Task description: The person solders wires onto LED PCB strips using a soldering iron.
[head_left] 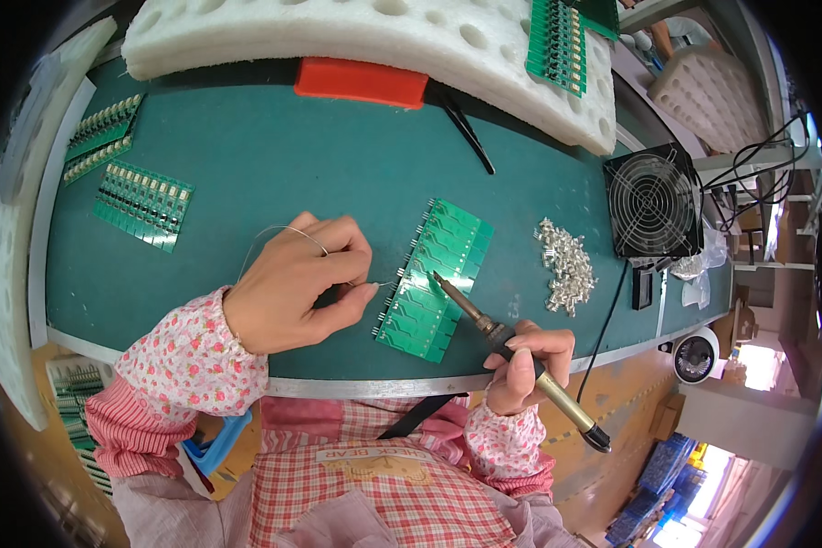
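Observation:
A green circuit board panel [436,274] lies on the green mat in front of me, with a row of pins along its left edge. My right hand [530,358] grips a soldering iron [484,321], and the iron's tip is over the middle of the panel. Thin solder wire [274,228] loops over the back of my left hand [306,283]. That hand's thumb and forefinger pinch the wire, whose end reaches the pins at the panel's left edge. Whether the tip touches the board I cannot tell.
A heap of small white connectors [566,267] lies right of the panel, near a black fan [655,203]. Black tweezers [467,132] and a red block [362,82] are at the back, before white foam [338,36]. Populated boards [144,203] lie at left.

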A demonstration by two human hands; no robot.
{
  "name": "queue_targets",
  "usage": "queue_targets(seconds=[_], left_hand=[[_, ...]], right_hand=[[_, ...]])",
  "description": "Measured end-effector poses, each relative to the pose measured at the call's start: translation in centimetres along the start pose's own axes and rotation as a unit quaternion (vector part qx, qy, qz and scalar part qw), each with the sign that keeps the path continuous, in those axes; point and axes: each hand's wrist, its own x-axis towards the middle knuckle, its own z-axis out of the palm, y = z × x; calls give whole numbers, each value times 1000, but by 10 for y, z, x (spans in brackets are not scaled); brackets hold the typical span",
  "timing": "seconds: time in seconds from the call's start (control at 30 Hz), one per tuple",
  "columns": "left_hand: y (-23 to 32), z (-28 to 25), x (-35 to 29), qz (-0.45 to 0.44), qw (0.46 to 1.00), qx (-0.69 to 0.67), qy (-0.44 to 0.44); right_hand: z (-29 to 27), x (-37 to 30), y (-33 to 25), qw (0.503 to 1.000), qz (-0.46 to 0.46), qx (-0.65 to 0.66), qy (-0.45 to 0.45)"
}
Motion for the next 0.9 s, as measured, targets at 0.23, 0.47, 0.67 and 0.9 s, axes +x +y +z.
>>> queue_targets(seconds=[0.23, 0.47, 0.67, 0.9], left_hand=[[-1, 5, 0, 49, 998, 6, 24], [-1, 6, 1, 50, 999, 11, 17], [2, 7, 4, 56, 998, 21, 8], [0, 9, 3, 60, 997, 38, 17]], right_hand=[[-10, -10, -2, 999, 6, 30, -45], [-4, -8, 1, 997, -22, 26, -71], [-4, -7, 1, 995, -20, 51, -82], [-4, -6, 2, 993, -38, 32, -111]])
